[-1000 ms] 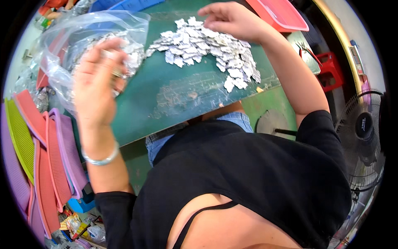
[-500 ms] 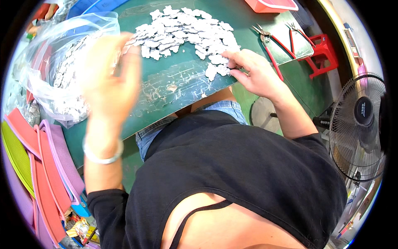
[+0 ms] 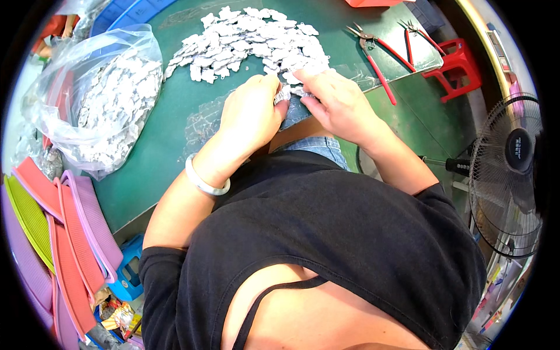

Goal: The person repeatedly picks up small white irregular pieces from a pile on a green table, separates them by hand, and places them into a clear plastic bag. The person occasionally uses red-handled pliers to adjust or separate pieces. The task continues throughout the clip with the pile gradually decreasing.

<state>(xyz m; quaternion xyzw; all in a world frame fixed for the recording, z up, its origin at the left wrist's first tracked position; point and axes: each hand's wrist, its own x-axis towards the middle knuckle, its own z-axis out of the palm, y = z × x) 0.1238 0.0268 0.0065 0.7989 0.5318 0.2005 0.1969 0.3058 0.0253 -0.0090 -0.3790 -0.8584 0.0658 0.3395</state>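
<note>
**Both hands meet over a small silver piece**

The left hand (image 3: 251, 119) and right hand (image 3: 335, 102) come together at the near edge of the green table (image 3: 169, 146), fingertips pinching 1 small silver piece (image 3: 284, 93) between them. Just beyond lies the pile of silver pieces (image 3: 251, 35). A clear plastic bag (image 3: 99, 99) holding more sits to the left; 2 red-handled pliers (image 3: 379, 55) lie to the right.

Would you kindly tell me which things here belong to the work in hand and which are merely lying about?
In use:
left hand
right hand
small silvery piece pinched between them
pile of silvery pieces
clear bag of pieces

Lying about:
red-handled pliers
red stool
fan
coloured trays
</note>
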